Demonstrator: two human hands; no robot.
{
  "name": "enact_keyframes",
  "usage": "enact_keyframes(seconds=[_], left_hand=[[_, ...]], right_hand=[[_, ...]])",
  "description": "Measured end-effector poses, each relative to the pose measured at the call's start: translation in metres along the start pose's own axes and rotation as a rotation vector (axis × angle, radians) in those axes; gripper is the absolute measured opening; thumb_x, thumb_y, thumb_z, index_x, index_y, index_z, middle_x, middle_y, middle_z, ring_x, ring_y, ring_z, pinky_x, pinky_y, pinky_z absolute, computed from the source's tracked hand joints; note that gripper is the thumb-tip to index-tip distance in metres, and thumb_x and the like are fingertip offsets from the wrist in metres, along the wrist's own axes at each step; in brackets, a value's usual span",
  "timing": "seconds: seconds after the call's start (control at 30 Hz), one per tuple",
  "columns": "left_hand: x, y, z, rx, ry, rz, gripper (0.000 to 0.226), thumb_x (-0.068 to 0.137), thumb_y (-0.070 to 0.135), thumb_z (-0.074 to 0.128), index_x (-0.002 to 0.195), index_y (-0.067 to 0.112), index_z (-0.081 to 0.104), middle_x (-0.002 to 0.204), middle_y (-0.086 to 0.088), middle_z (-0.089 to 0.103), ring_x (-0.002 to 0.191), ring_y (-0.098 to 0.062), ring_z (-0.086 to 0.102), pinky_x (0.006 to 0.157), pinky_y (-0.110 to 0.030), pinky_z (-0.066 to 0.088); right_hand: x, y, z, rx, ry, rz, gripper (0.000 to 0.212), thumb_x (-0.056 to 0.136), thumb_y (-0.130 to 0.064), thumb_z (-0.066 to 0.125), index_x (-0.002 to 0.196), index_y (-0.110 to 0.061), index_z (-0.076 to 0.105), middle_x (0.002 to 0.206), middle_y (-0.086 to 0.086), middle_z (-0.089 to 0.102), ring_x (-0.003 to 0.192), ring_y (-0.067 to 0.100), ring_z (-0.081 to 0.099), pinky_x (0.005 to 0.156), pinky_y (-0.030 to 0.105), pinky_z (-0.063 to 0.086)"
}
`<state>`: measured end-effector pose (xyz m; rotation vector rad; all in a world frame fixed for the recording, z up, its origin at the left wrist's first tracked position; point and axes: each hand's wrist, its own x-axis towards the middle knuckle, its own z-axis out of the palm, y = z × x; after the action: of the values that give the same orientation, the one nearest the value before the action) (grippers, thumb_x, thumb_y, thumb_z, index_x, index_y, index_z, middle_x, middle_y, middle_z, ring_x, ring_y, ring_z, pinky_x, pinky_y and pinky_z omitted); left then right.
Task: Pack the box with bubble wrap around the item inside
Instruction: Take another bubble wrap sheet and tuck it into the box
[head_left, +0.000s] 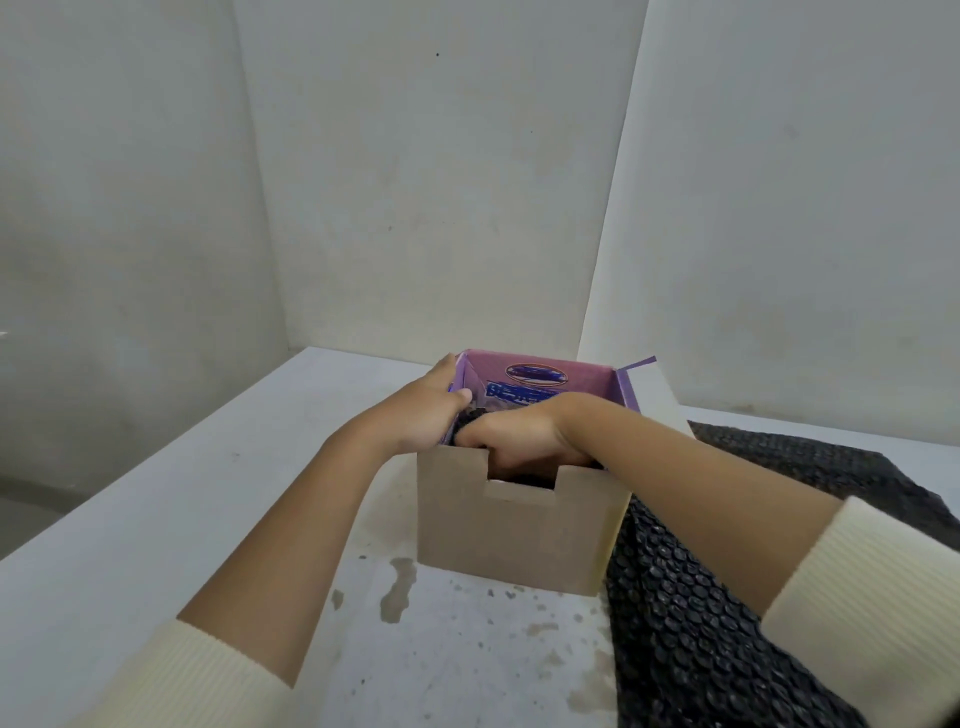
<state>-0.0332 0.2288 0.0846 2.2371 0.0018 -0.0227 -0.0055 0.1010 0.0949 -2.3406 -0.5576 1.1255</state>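
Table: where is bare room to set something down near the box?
Left of the box, the table is bare out to its left edge; the stained strip in front too. Right is crowded: bubble wrap lies against the box.

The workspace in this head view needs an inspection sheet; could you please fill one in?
Surface: white table, stained in front of the box.
Job's things: open cardboard box, purple inside, stands on the table; black bubble wrap lies right of the box, with some of it inside; the item cannot be made out.
Clutter: nothing seen.
Hands: left hand grips the box's left wall; right hand reaches into the box, fingers curled on the wrap.
Cables: nothing seen.
Surroundings: pale walls behind the table.
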Motion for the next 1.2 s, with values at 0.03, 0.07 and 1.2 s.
enact_keyframes(seconds=[0.03,0.07,1.2], left_hand=[[0.001,-0.001,0.0,0.01,0.0,0.005,0.055,0.1,0.022,0.032,0.15,0.022,0.008,0.158,0.003,0.016,0.144,-0.016,0.019,0.103,-0.022,0.021],[0.001,-0.002,0.0,0.019,-0.004,0.008,0.056,0.1,0.022,0.032,0.15,0.022,0.006,0.158,0.004,0.011,0.145,-0.015,0.016,0.108,-0.023,0.018],[0.024,-0.002,0.007,0.367,0.048,0.035,0.056,0.099,0.026,0.029,0.15,0.02,0.005,0.159,0.002,0.012,0.144,-0.02,0.019,0.117,-0.04,0.018]], right_hand=[[-0.001,0.0,-0.003,0.02,-0.011,-0.007,0.031,0.084,-0.026,0.034,0.097,-0.008,0.056,0.09,0.016,0.053,0.08,0.026,0.046,0.075,0.034,0.037],[-0.007,0.001,-0.007,0.047,-0.064,-0.013,0.035,0.084,-0.028,0.032,0.098,-0.008,0.057,0.092,0.015,0.054,0.08,0.025,0.046,0.073,0.033,0.037],[-0.033,0.009,-0.026,-0.366,0.004,0.081,0.03,0.094,-0.017,0.036,0.082,-0.005,0.06,0.078,0.015,0.057,0.06,0.014,0.055,0.06,0.017,0.045]])
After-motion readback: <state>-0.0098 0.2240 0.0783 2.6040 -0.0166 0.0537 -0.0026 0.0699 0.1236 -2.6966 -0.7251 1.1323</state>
